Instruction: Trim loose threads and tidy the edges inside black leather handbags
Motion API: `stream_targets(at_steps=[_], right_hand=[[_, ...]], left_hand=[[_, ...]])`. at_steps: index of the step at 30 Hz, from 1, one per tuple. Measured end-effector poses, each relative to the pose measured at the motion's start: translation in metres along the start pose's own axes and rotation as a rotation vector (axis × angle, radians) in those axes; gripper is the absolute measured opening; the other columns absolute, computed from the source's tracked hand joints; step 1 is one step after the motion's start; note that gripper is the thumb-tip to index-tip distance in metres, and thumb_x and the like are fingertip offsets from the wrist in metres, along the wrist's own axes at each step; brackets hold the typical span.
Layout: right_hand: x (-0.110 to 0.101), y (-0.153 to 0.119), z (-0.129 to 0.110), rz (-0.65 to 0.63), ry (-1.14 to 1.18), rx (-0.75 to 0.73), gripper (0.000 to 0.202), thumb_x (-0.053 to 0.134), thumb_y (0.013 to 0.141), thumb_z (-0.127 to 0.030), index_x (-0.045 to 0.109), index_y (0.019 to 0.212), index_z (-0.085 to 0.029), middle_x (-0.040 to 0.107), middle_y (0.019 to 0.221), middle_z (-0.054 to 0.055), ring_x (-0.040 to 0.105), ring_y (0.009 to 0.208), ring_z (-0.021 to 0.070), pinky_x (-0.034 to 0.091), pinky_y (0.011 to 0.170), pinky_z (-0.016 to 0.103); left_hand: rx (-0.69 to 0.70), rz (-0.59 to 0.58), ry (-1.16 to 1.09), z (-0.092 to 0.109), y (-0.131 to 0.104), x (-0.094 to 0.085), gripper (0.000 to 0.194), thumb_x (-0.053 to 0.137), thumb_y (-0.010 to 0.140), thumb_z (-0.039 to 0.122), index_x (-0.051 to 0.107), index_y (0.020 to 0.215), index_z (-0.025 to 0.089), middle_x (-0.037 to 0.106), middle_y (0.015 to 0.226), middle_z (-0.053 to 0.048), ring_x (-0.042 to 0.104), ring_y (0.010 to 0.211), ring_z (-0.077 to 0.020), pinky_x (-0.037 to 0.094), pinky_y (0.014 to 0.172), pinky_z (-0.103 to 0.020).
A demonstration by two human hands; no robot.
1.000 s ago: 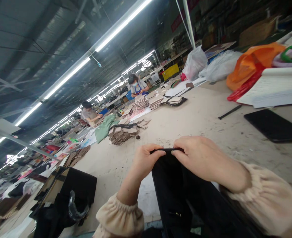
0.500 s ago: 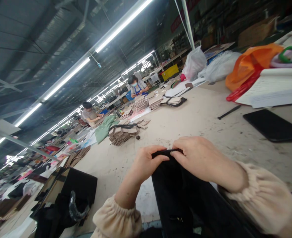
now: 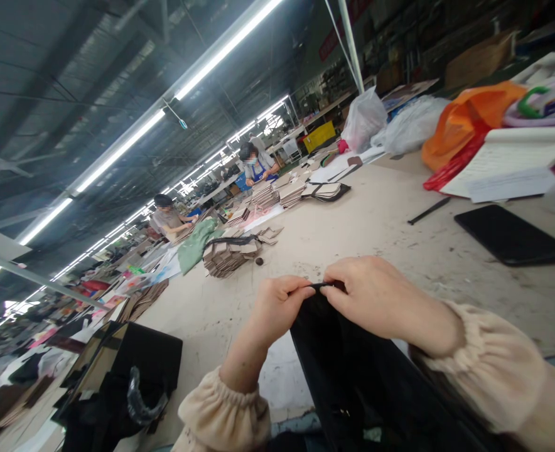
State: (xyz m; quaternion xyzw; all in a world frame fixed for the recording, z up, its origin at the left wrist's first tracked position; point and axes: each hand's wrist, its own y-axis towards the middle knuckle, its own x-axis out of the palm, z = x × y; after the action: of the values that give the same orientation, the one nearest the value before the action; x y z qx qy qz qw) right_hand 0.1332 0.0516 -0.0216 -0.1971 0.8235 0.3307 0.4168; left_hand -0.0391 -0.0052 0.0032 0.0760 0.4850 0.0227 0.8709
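Both hands pinch the top edge of a black bag (image 3: 348, 358), its soft dark body hanging down towards me with a small shiny metal bit low on it. My left hand (image 3: 280, 307) has thumb and fingers closed on the left of the edge. Close beside it, my right hand (image 3: 376, 295) grips the same edge from the right, thumb underneath. Only a short stretch of rim shows between the two thumbs. The lower part of the bag runs out of view by my lap.
On the worktable (image 3: 353, 226) lie a black phone (image 3: 513, 235), a black pen-like stick (image 3: 428, 210), an open notebook (image 3: 513, 160) and an orange bag (image 3: 475, 119). Stacked cut pieces (image 3: 230, 254) lie further off. Black bags (image 3: 150, 358) stand left. Two co-workers (image 3: 258, 163) sit beyond.
The pinched edge has turned, and less of it shows between my hands. The left fingers have closed more tightly. The whole view has shifted slightly.
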Motion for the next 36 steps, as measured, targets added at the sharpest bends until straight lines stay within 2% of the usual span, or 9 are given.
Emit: stream_targets(at_steps=[8, 10, 13, 16, 20, 24, 29, 33, 36], right_hand=[[-0.002, 0.001, 0.002, -0.003, 0.005, 0.006, 0.025, 0.044, 0.081, -0.031, 0.058, 0.062, -0.023, 0.064, 0.065, 0.0, 0.053, 0.061, 0.0154, 0.026, 0.057, 0.029], [-0.002, 0.002, 0.002, -0.005, 0.005, 0.005, 0.025, 0.044, 0.081, -0.03, 0.057, 0.061, -0.022, 0.063, 0.064, 0.0, 0.052, 0.06, 0.0152, 0.026, 0.057, 0.029], [-0.002, 0.002, 0.001, -0.013, 0.013, -0.003, 0.026, 0.044, 0.081, -0.031, 0.056, 0.06, -0.022, 0.063, 0.063, 0.0, 0.051, 0.059, 0.0146, 0.026, 0.057, 0.029], [-0.001, 0.001, 0.0, -0.01, 0.012, -0.01, 0.026, 0.044, 0.081, -0.031, 0.057, 0.061, -0.022, 0.063, 0.065, 0.0, 0.052, 0.061, 0.0149, 0.027, 0.057, 0.029], [-0.001, 0.001, 0.0, -0.007, -0.008, -0.004, 0.026, 0.043, 0.082, -0.03, 0.056, 0.06, -0.022, 0.063, 0.064, 0.0, 0.053, 0.061, 0.0152, 0.027, 0.057, 0.029], [-0.001, 0.001, 0.001, -0.002, -0.032, 0.0, 0.027, 0.043, 0.082, -0.032, 0.056, 0.061, -0.022, 0.063, 0.064, 0.001, 0.054, 0.062, 0.016, 0.028, 0.058, 0.029], [0.001, -0.002, -0.003, 0.012, -0.045, -0.014, 0.028, 0.041, 0.084, -0.032, 0.059, 0.065, -0.022, 0.064, 0.068, 0.001, 0.057, 0.065, 0.017, 0.03, 0.06, 0.03], [0.001, -0.002, -0.006, 0.011, -0.054, -0.014, 0.028, 0.041, 0.084, -0.032, 0.06, 0.065, -0.022, 0.065, 0.069, 0.001, 0.058, 0.066, 0.0176, 0.031, 0.06, 0.03], [0.001, -0.002, -0.008, 0.011, -0.057, -0.015, 0.028, 0.041, 0.084, -0.032, 0.059, 0.065, -0.022, 0.065, 0.069, 0.002, 0.058, 0.067, 0.0179, 0.032, 0.06, 0.031]], left_hand=[[-0.168, -0.028, -0.333, -0.01, -0.013, -0.013, 0.033, 0.047, 0.088, 0.036, 0.067, 0.106, 0.017, 0.07, 0.105, -0.005, 0.062, 0.098, -0.0195, 0.046, 0.086, -0.027], [-0.173, -0.029, -0.265, -0.013, -0.018, -0.018, 0.033, 0.053, 0.085, 0.036, 0.066, 0.109, 0.017, 0.069, 0.107, -0.005, 0.062, 0.099, -0.0204, 0.046, 0.086, -0.028], [-0.157, -0.036, -0.065, -0.015, -0.021, -0.022, 0.027, 0.059, 0.081, 0.031, 0.068, 0.101, 0.017, 0.071, 0.098, -0.005, 0.063, 0.089, -0.0192, 0.046, 0.079, -0.026], [-0.107, -0.01, 0.124, -0.012, -0.021, -0.02, 0.021, 0.052, 0.085, 0.026, 0.071, 0.09, 0.018, 0.071, 0.083, -0.003, 0.062, 0.075, -0.0154, 0.044, 0.069, -0.023], [-0.059, 0.019, 0.314, -0.005, -0.02, -0.013, 0.024, 0.047, 0.087, 0.023, 0.069, 0.08, 0.018, 0.065, 0.065, -0.001, 0.056, 0.061, -0.0116, 0.036, 0.058, -0.022], [-0.111, 0.056, 0.382, 0.001, -0.02, -0.01, 0.028, 0.046, 0.087, 0.025, 0.064, 0.068, 0.017, 0.058, 0.056, 0.0, 0.048, 0.053, -0.0103, 0.031, 0.054, -0.022], [-0.198, 0.029, 0.406, 0.007, -0.031, -0.015, 0.028, 0.045, 0.087, 0.037, 0.064, 0.078, 0.019, 0.064, 0.069, -0.001, 0.053, 0.062, -0.0127, 0.031, 0.056, -0.023], [-0.324, 0.018, 0.584, 0.011, -0.04, -0.017, 0.034, 0.047, 0.083, 0.041, 0.058, 0.062, 0.017, 0.054, 0.054, -0.001, 0.044, 0.051, -0.0119, 0.022, 0.05, -0.025], [-0.335, 0.026, 0.656, 0.012, -0.038, -0.017, 0.036, 0.045, 0.084, 0.037, 0.056, 0.057, 0.017, 0.051, 0.051, -0.002, 0.042, 0.049, -0.0119, 0.021, 0.051, -0.026]])
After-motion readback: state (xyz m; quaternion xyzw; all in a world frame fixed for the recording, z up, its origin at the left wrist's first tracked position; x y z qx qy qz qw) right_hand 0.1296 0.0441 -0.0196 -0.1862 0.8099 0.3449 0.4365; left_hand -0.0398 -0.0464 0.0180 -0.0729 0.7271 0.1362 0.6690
